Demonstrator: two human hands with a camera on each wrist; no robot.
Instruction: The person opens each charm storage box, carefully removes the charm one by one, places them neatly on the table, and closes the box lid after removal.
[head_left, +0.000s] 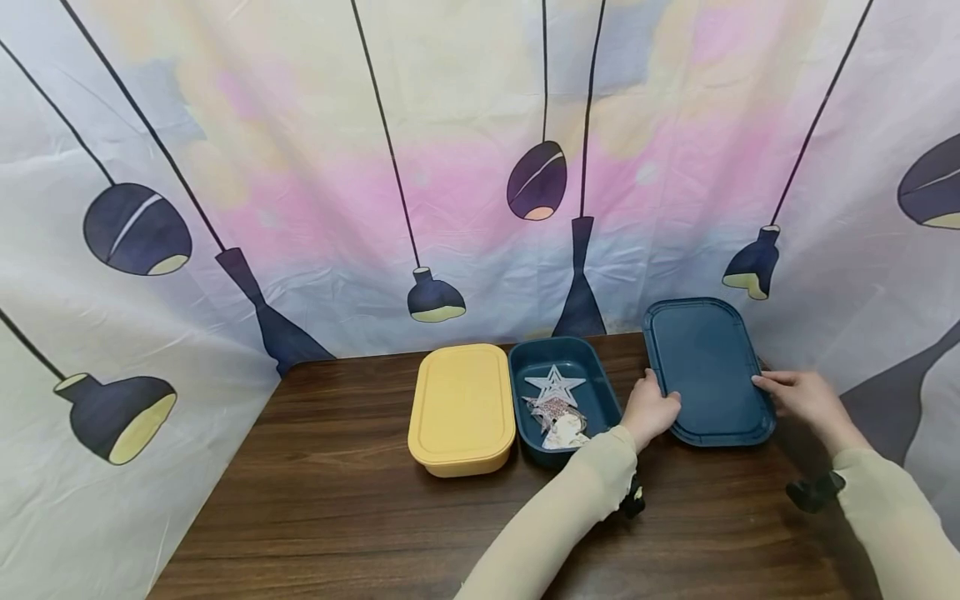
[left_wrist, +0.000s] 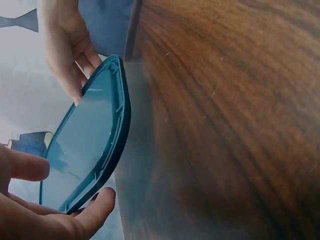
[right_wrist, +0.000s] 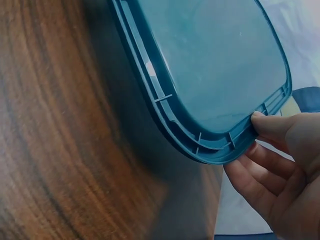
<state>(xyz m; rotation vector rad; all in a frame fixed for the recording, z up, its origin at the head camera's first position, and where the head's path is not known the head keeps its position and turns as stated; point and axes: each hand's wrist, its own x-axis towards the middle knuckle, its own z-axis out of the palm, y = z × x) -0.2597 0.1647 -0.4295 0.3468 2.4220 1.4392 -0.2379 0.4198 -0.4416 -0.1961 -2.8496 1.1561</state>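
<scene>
Both hands hold a dark blue lid (head_left: 708, 375) by its edges, at the right of the table in the head view. My left hand (head_left: 651, 408) grips the left edge, thumb on one face and fingers beneath. My right hand (head_left: 810, 404) pinches the opposite edge, as its thumb and curled fingers (right_wrist: 265, 172) show in the right wrist view. The lid is tilted, its ribbed rim (left_wrist: 120, 115) raised off the wood. Beside the left forearm stands an uncovered blue box (head_left: 577, 358), holding a white star (head_left: 555, 386), a glittery pinkish star (head_left: 551, 411) and a crumpled whitish piece (head_left: 567, 432).
A yellow box with its lid on (head_left: 462, 408) stands left of the blue box, close against it. Both sit on a dark wooden table (head_left: 337, 500). A cloth printed with hanging lamps (head_left: 480, 167) rises behind the table and along its sides.
</scene>
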